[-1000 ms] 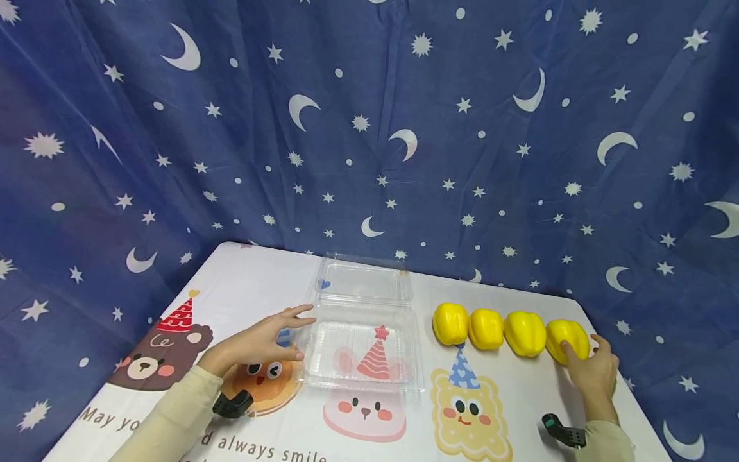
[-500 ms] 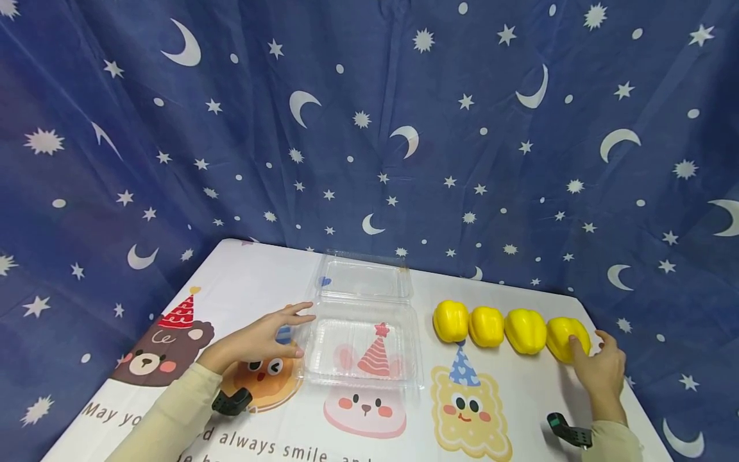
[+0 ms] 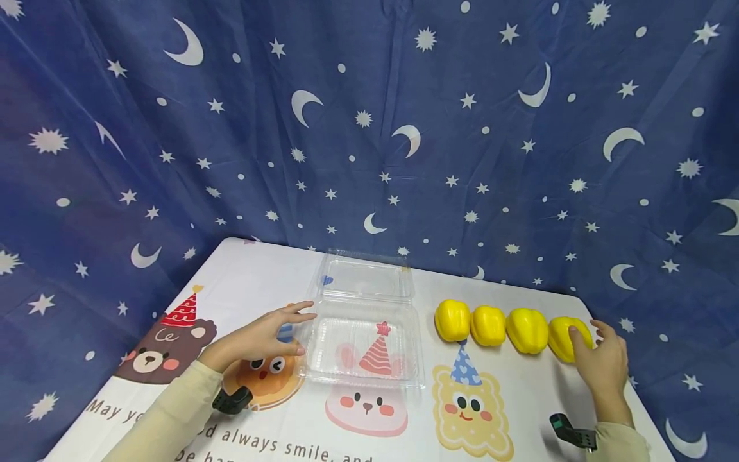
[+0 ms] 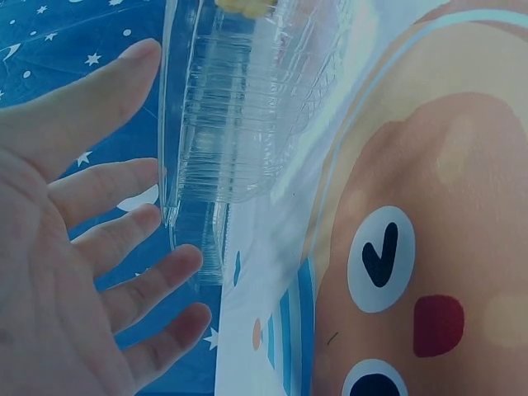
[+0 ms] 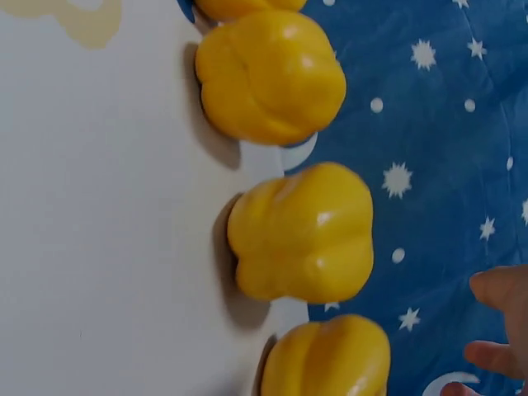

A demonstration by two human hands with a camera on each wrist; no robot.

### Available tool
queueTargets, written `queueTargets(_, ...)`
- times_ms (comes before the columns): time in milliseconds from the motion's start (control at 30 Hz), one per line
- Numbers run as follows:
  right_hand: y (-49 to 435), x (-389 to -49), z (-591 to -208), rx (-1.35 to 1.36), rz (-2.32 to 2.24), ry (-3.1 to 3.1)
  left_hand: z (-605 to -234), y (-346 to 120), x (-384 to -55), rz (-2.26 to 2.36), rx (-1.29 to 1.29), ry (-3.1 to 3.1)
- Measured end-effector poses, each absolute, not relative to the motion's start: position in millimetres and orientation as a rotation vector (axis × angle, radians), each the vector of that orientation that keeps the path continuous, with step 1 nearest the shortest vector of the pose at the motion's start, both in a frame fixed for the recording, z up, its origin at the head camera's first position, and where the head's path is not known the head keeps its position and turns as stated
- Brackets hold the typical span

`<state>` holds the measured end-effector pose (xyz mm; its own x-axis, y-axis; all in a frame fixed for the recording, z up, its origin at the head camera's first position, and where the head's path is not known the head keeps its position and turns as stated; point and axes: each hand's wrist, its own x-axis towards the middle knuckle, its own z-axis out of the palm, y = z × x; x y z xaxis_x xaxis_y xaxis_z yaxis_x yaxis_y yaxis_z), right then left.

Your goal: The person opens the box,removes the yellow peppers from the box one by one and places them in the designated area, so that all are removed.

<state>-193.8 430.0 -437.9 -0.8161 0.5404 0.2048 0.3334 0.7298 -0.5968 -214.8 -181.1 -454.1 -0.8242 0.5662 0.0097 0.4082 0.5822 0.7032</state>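
A clear plastic clamshell container [image 3: 364,346] stands with its lid folded back on the table. At its left rim is my left hand [image 3: 265,333], fingers spread. In the left wrist view the left hand [image 4: 91,223] has its thumb and fingertips by the container wall [image 4: 231,124]; contact is hard to tell. Several yellow bell peppers [image 3: 487,326] form a row right of the container. My right hand [image 3: 603,366] is beside the rightmost pepper [image 3: 564,337], its thumb overlapping it from above. In the right wrist view a gap separates the right hand's fingers [image 5: 499,289] from the lowest pepper [image 5: 330,363].
A white cloth [image 3: 271,263] with cartoon animals and lettering covers the table. Behind and around it hangs a blue curtain [image 3: 323,160] with moons and stars. Dark bands [image 3: 233,401] sit at both wrists.
My right hand has shifted slightly right, its thumb drawing back over the rightmost pepper. The left hand, container and peppers keep their places; the head view shifts a little.
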Motion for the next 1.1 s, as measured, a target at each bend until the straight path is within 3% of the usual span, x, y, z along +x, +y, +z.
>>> queueTargets(1100, 343.8, -187.5, -437.9, -0.171, 0.767, -2.602, -452.1, -178.4, -203.8, 1.007, 0.814, 2.761)
